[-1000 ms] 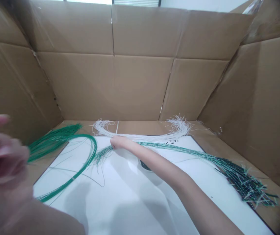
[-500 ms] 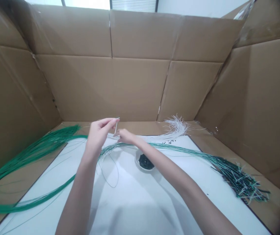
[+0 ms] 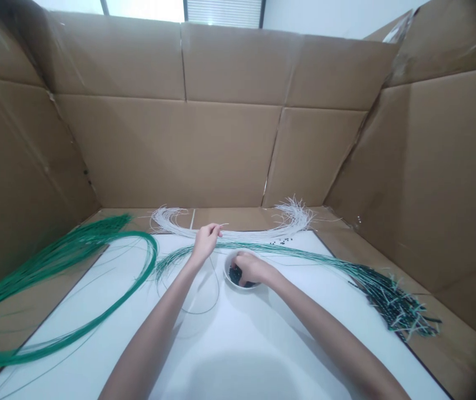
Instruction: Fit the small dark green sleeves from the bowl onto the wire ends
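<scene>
Pinching | left hand (image 3: 208, 240), fingers closed on a thin, pale-tipped plastic-looking strand (image 3: 225, 224) above the white bench (image 3: 238, 339) | likely light, springy, slippery; best taken near its tip | round white ceramic-looking bowl (image 3: 226, 273) of tiny black pieces (image 3: 235, 275), probably light, hard | right hand (image 3: 249, 268) inside, fingers curled; grip hidden

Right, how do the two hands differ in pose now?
Left hand pinches a thin strand; right hand has its fingers inside the white bowl, among small dark pieces. Left hand is clear of the bowl; right hand reaches over its rim. Both are bare.
</scene>
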Demonstrator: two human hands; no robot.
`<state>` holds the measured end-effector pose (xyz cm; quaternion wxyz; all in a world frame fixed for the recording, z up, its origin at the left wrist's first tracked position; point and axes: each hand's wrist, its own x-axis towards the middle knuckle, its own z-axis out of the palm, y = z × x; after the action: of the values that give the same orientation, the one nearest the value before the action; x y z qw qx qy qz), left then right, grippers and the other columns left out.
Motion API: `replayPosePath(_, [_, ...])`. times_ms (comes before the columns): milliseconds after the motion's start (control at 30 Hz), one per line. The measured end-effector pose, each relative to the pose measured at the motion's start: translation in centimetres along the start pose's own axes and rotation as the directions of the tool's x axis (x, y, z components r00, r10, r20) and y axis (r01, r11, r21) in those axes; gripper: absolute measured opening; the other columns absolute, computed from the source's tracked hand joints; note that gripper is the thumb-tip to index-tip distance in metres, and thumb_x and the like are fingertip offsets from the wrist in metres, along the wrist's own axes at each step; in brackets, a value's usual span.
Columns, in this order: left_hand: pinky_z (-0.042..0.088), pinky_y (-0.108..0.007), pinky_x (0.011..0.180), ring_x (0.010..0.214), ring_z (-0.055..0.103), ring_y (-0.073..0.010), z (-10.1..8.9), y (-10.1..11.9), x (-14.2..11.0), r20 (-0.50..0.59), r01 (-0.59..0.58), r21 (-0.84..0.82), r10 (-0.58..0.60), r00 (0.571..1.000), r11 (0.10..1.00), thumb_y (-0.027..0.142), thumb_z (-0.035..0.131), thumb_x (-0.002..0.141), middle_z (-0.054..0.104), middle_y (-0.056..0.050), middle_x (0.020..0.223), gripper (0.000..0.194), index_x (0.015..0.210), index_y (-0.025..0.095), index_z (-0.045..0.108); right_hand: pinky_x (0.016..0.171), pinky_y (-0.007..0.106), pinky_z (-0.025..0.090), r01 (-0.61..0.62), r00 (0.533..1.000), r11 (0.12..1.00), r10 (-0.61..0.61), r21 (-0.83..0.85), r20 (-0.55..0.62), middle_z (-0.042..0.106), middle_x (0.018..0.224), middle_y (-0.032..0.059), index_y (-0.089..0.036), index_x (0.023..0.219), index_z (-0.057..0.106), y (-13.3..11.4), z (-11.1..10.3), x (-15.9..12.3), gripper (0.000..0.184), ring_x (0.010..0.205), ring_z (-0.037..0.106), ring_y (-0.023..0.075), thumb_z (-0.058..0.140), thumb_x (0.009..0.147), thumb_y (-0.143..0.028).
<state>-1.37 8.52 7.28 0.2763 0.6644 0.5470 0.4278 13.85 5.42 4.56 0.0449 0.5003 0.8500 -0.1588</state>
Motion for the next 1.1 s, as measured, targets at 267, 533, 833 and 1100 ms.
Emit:
replayPosePath(267, [0.037, -0.023, 0.057, 0.061, 0.053, -0.0134, -0.1, 0.5, -0.2, 0.120, -0.032, 0.029, 0.029, 0.992, 0.999, 0.031, 0.038, 0.074, 0.066, -0.004, 0.078, 0.029, 0.063, 0.015, 0.060, 0.063, 0.020, 0.041, -0.016, 0.997, 0.997, 0.021, 0.075, -0.071, 0.064, 0.087, 0.0051, -0.018, 0.086, 0.065, -2.0, 0.7, 0.4, 0.034, 0.079, 0.058, 0.0169, 0.071, 0.054, -0.027])
replayPosePath(533, [0.039, -0.025, 0.065, 0.068, 0.056, -0.0159, 0.4, -0.4, -1.2, 0.235, -0.049, 0.059, 0.033, 0.971, 0.997, 0.028, 0.037, 0.074, 0.063, -0.003, 0.068, 0.027, 0.065, 0.015, 0.059, 0.063, 0.019, 0.041, 0.012, 0.990, 0.994, 0.004, 0.112, -0.140, 0.066, 0.083, 0.0058, -0.016, 0.081, 0.067, -2.7, 1.0, 1.2, 0.018, 0.076, 0.060, 0.0148, 0.059, 0.065, -0.015])
replayPosePath(833, [0.039, -0.024, 0.058, 0.051, 0.049, -0.0116, 1.2, -1.7, -3.2, 0.254, -0.070, -0.014, 0.072, 0.965, 0.997, 0.033, 0.033, 0.079, 0.061, -0.001, 0.070, 0.028, 0.074, 0.017, 0.055, 0.070, 0.021, 0.041, 0.046, 0.981, 0.994, -0.027, 0.095, -0.191, 0.067, 0.081, 0.0061, -0.018, 0.076, 0.069, -0.9, 1.3, -0.3, 0.018, 0.078, 0.060, 0.0172, 0.052, 0.071, -0.016])
replayPosePath(1100, [0.042, -0.025, 0.060, 0.058, 0.051, -0.0125, 2.1, -3.4, -2.6, 0.219, -0.013, -0.184, 0.054, 0.974, 0.983, 0.038, 0.035, 0.081, 0.059, -0.002, 0.068, 0.029, 0.079, 0.015, 0.053, 0.071, 0.021, 0.040, 0.128, 0.933, 0.981, -0.070, 0.145, -0.353, 0.067, 0.079, 0.0027, -0.019, 0.077, 0.068, 1.3, 1.2, 0.5, 0.018, 0.074, 0.060, 0.0145, 0.051, 0.074, -0.013])
